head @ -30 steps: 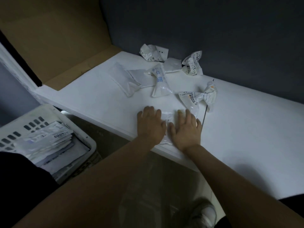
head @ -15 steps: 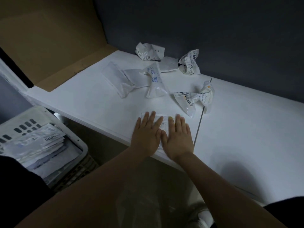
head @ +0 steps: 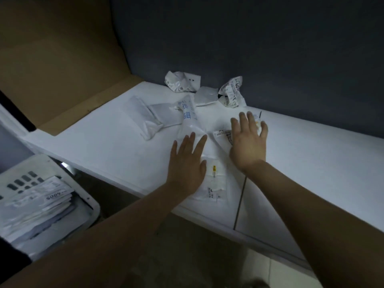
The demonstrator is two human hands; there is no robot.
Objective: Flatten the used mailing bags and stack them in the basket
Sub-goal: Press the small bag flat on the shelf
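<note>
The left hand lies palm down on a flattened bag at the near edge of the white tabletop, its fingers straight and spread, grasping nothing. The right hand is stretched out beyond it over a crumpled bag by the seam in the tabletop. Its fingers are loose and apart, and whether they touch the bag cannot be told. More bags lie toward the back wall: a long one with blue print, two grey ones and three crumpled ones. At lower left, below the tabletop, stands the basket — a stack of flat bags lies in it.
</note>
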